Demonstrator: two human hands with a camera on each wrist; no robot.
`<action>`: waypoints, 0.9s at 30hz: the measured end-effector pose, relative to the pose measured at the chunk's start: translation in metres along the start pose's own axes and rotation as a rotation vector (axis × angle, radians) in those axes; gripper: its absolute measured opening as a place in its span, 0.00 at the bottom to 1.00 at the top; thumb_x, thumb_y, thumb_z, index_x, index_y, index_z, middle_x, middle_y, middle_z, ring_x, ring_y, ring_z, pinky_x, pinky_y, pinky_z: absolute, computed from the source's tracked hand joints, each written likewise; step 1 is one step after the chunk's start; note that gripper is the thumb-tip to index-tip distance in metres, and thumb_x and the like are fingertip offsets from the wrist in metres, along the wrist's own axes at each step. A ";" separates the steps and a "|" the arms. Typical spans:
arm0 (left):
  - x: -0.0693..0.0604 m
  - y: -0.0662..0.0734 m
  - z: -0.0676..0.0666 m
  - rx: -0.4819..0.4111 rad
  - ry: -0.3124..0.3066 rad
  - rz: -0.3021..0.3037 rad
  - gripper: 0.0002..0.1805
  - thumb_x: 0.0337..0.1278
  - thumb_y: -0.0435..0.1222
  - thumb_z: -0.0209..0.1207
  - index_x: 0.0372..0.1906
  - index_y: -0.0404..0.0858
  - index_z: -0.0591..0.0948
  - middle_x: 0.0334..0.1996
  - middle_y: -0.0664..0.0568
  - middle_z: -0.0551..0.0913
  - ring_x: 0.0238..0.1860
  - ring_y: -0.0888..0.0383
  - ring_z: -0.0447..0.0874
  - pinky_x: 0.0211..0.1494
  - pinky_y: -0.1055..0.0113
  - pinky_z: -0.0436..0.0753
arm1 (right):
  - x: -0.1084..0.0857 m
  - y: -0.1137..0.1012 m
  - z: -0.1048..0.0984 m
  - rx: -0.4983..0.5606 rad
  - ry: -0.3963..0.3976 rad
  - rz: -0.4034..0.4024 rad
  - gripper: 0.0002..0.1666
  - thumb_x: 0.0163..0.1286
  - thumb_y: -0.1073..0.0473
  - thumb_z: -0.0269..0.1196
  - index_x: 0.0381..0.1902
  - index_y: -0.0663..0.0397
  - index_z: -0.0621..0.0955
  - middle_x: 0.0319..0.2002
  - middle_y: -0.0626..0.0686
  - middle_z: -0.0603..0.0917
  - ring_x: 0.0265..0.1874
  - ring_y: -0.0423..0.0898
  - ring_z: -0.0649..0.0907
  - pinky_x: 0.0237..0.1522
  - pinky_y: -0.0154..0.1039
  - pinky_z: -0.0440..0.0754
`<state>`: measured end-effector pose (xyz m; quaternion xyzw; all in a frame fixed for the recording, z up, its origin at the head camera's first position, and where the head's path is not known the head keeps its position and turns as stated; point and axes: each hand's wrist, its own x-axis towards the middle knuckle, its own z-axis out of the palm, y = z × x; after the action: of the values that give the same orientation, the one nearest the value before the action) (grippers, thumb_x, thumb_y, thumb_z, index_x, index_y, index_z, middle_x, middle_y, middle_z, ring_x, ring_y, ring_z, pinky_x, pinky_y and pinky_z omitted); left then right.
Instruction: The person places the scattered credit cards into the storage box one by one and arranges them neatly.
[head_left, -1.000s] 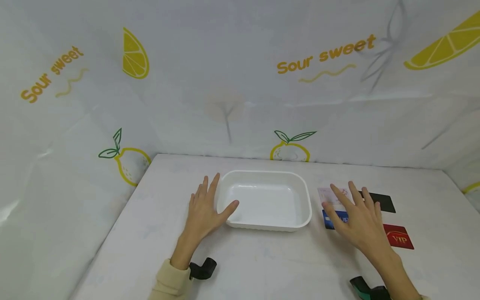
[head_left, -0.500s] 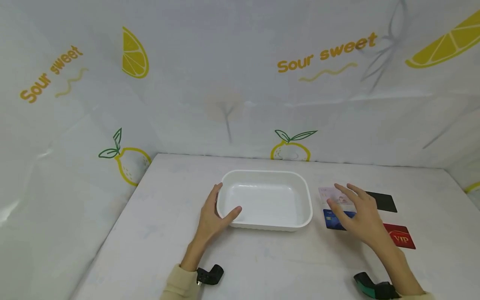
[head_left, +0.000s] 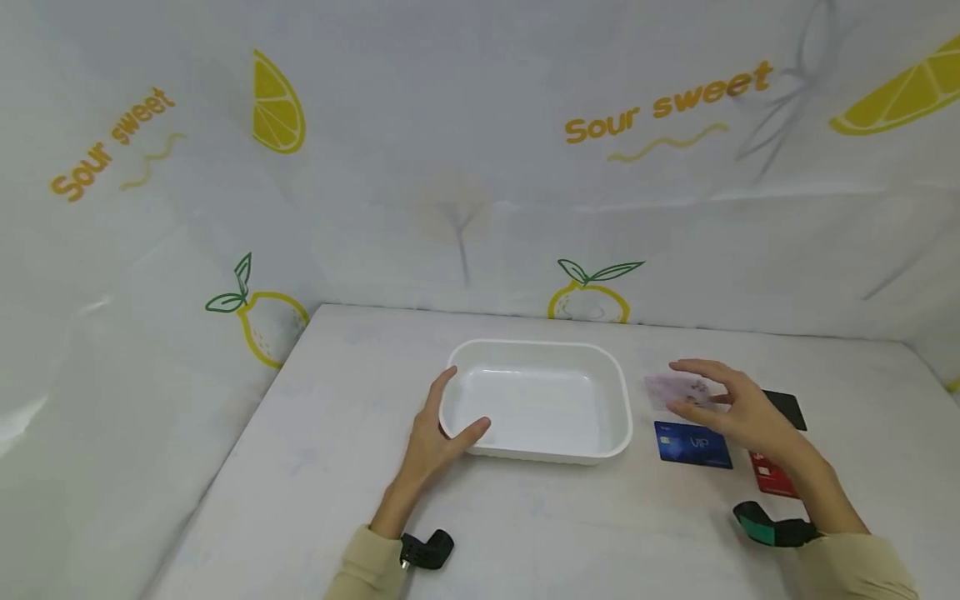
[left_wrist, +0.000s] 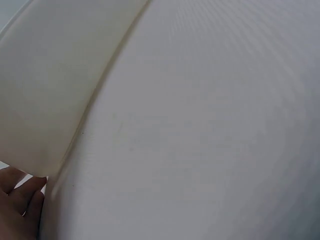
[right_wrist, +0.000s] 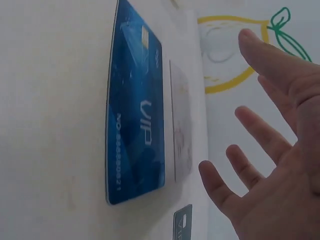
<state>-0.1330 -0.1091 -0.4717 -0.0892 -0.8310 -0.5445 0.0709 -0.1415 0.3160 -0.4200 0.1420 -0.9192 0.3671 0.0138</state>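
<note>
A white rectangular tray (head_left: 532,408) stands on the table. My left hand (head_left: 429,442) grips its left end, thumb over the near-left rim and fingers along the outer side; in the left wrist view those fingertips (left_wrist: 35,187) meet the tray's lower edge. My right hand (head_left: 753,412) hovers over the cards, fingers loosely bent and spread, holding nothing. Just beyond its fingertips lies a pale pink card (head_left: 667,390), partly covered from view. Nearer lies a blue VIP card (head_left: 693,444). A red card (head_left: 772,477) and a black card (head_left: 789,408) are partly hidden by the right arm.
White sheeting (head_left: 390,208) printed with lemons and lettering rises behind the table. Each wrist carries a black camera mount, the left mount (head_left: 427,550) and the right mount (head_left: 776,527). The white tabletop (head_left: 570,533) extends in front of the tray.
My left hand has moved right and closed in on the tray's left end. The right hand has turned, with its fingers bending in over the pink card; the blue card is now uncovered.
</note>
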 end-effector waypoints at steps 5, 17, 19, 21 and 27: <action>-0.002 0.000 0.004 0.027 0.032 -0.028 0.48 0.50 0.53 0.69 0.77 0.50 0.64 0.74 0.42 0.72 0.70 0.40 0.74 0.65 0.34 0.72 | 0.009 0.019 -0.004 -0.006 -0.079 -0.051 0.35 0.61 0.58 0.74 0.65 0.58 0.77 0.66 0.69 0.77 0.62 0.24 0.68 0.52 0.80 0.72; -0.005 -0.002 0.008 0.070 0.084 -0.022 0.44 0.52 0.54 0.67 0.76 0.54 0.65 0.72 0.43 0.75 0.66 0.40 0.79 0.59 0.36 0.76 | 0.021 0.031 -0.006 -0.139 -0.175 -0.001 0.39 0.59 0.56 0.75 0.67 0.62 0.76 0.65 0.75 0.75 0.65 0.77 0.70 0.57 0.80 0.66; -0.004 -0.002 0.008 0.069 0.087 -0.020 0.44 0.52 0.54 0.66 0.76 0.55 0.65 0.72 0.44 0.75 0.67 0.41 0.78 0.60 0.36 0.76 | 0.023 0.031 -0.006 -0.146 -0.176 0.001 0.39 0.59 0.57 0.75 0.67 0.62 0.76 0.65 0.75 0.76 0.65 0.76 0.70 0.57 0.79 0.66; -0.003 -0.002 0.009 0.069 0.091 -0.021 0.44 0.52 0.54 0.66 0.76 0.55 0.65 0.72 0.45 0.75 0.67 0.42 0.78 0.61 0.36 0.75 | 0.024 0.032 -0.006 -0.146 -0.185 0.028 0.40 0.60 0.56 0.75 0.68 0.62 0.75 0.65 0.74 0.76 0.66 0.77 0.67 0.58 0.81 0.64; -0.003 -0.002 0.008 0.073 0.099 -0.009 0.43 0.53 0.54 0.66 0.76 0.54 0.66 0.73 0.45 0.74 0.68 0.40 0.77 0.62 0.35 0.75 | 0.026 0.028 -0.004 -0.181 -0.214 0.081 0.41 0.62 0.55 0.73 0.70 0.61 0.73 0.62 0.74 0.77 0.63 0.76 0.61 0.57 0.83 0.60</action>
<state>-0.1304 -0.1027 -0.4773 -0.0558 -0.8461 -0.5179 0.1128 -0.1745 0.3316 -0.4325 0.1415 -0.9497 0.2658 -0.0863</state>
